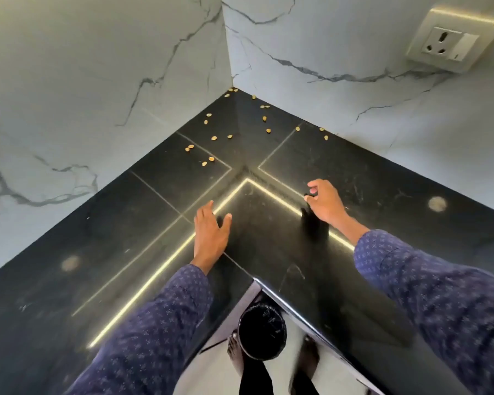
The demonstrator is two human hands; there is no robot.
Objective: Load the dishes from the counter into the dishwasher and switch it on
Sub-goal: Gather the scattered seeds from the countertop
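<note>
Two hands over a bare black counter [397, 178]; no dishes or dishwasher in view.

Left hand [211, 235] hovers near centre, palm down, fingers spread, holding nothing. Right hand [324, 203] at 2 o'clock from it, fingers loosely curled, thumb and forefinger close together; cannot tell whether they pinch anything, a dark shape under them may be only a reflection. Seeds [211, 159] lie scattered toward the corner at 12 o'clock, well apart from both hands. Socket [451, 42] on the wall at 2 o'clock. Dark round bin [261, 332] on the floor at 6 o'clock, by bare feet. Judgement: this stretch holds nothing to load, so the person should turn to locate the dishes, then lift each with a full grip, keeping sleeves clear of the seeds.
</note>
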